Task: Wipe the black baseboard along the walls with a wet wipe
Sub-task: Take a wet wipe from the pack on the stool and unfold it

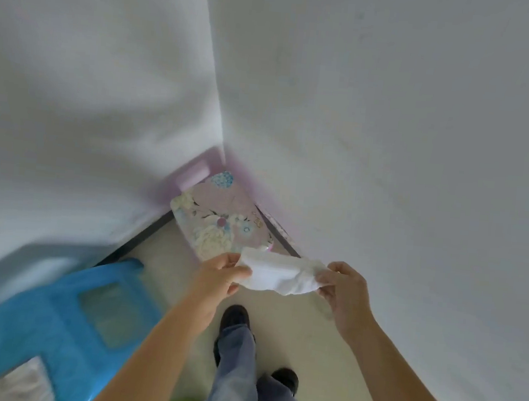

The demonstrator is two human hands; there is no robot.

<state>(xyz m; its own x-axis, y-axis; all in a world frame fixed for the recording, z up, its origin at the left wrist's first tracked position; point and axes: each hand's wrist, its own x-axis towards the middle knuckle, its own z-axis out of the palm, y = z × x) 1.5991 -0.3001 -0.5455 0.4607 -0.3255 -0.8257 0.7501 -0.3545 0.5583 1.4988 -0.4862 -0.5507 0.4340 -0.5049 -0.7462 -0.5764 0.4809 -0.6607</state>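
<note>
You hold the wipe (277,275) stretched between both hands at lower centre of the frame; your left hand (223,276) pinches its left end, your right hand (343,290) pinches the right end, fingers curled on the cloth.

What could go wrong: you are standing, and the baseboard (140,239) sits low at the foot of the walls, so a wipe kept spread in two hands would not press well against it; it probably needs bunching into one hand first. A loose pinch could let a damp end slip and drop to the floor (307,316). The floral stool (220,220) fills the corner at centre frame and hides the baseboard there (only short black strips show on either side of it); the blue stool (64,320) at lower left covers more of the left run; skipping behind either would leave stretches unwiped.

The baseboard lies above your hands in the frame, its right strip (280,238) just above the wipe, the left strip up and to the left of your left hand; neither hand touches it.
</note>
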